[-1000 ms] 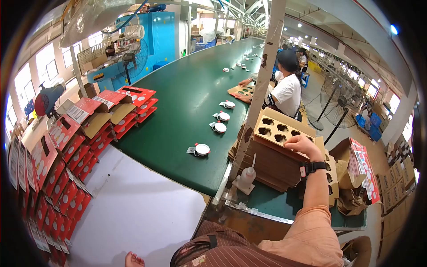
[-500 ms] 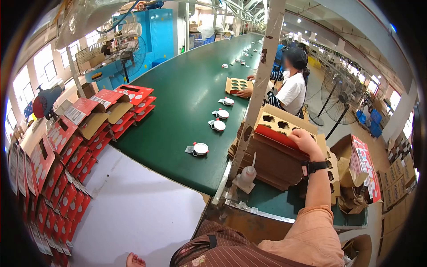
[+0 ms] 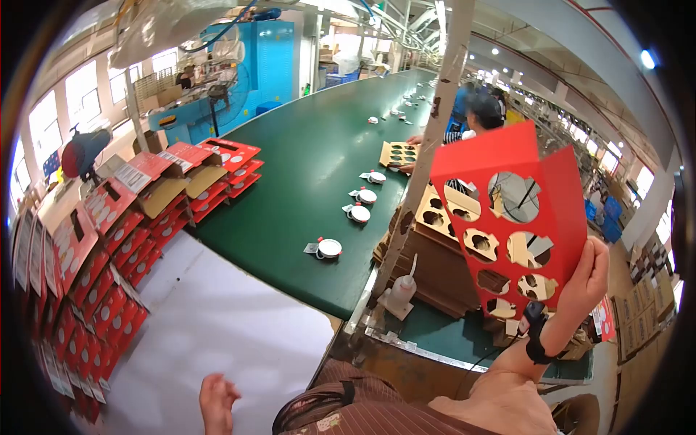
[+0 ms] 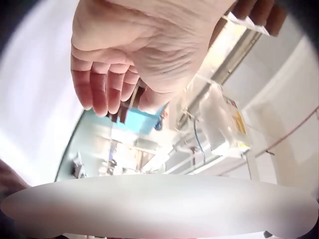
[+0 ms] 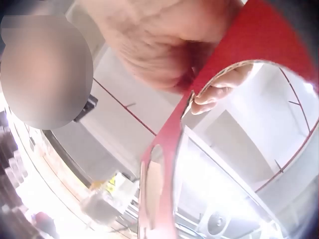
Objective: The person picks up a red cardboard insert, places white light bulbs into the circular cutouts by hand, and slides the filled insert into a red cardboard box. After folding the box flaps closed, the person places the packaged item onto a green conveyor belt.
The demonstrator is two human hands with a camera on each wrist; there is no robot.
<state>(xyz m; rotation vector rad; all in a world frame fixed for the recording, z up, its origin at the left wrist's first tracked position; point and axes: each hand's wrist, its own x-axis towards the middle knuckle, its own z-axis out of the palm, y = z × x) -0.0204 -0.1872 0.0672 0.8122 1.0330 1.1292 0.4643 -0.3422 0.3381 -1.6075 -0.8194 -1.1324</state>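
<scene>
My right hand (image 3: pixel 589 279) grips the edge of a red cardboard insert (image 3: pixel 565 206) with round cut-outs, raised and tilted at the right of the head view. In the right wrist view, fingertips (image 5: pixel 212 99) show through one cut-out of the red card. Behind the insert is a stack of brown folded card inserts (image 3: pixel 438 264); the raised card partly hides it. My left hand (image 3: pixel 217 400), empty with loosely bent fingers, is over the white tabletop (image 3: pixel 239 319). Its bent fingers also show in the left wrist view.
White lidded cups (image 3: pixel 330 249) with tags lie along the green conveyor belt (image 3: pixel 290 159). Red printed cartons (image 3: pixel 101 217) stand stacked at the left. A metal post (image 3: pixel 428 145) and a white squeeze bottle (image 3: pixel 400 292) stand beside the stack. Another person handles a similar insert (image 3: pixel 399 154) farther along.
My right hand has lifted the red insert off the stack, swinging it up and right. The left hand has come a little farther up over the white tabletop.
</scene>
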